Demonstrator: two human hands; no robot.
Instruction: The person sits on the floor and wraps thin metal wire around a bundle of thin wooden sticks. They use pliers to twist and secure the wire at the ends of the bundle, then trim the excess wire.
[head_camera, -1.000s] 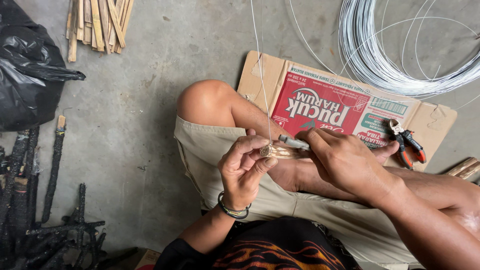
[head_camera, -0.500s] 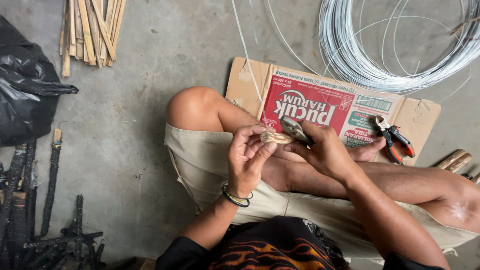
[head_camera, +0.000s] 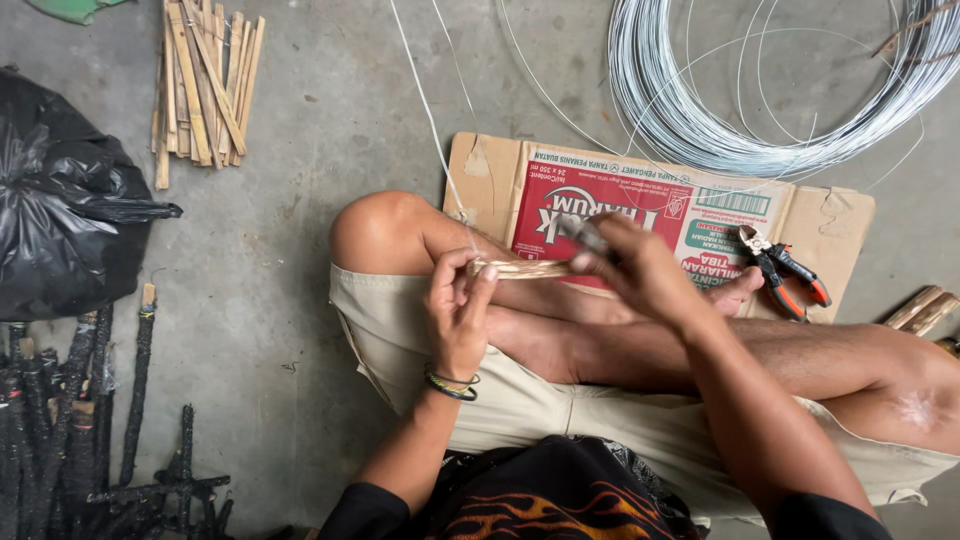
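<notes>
Compared with a second earlier, the right hand (head_camera: 640, 270) had swung its dark tool (head_camera: 585, 235) up; the left hand (head_camera: 460, 310) still pinched the bamboo strips (head_camera: 520, 268) over the knees.

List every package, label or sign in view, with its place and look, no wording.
Flattened cardboard box: on the concrete floor under the person's legs, brown with a red, white and green printed panel.
Black plastic bag: at the left edge, full and crumpled, no visible label.
No signs or screens.
</notes>
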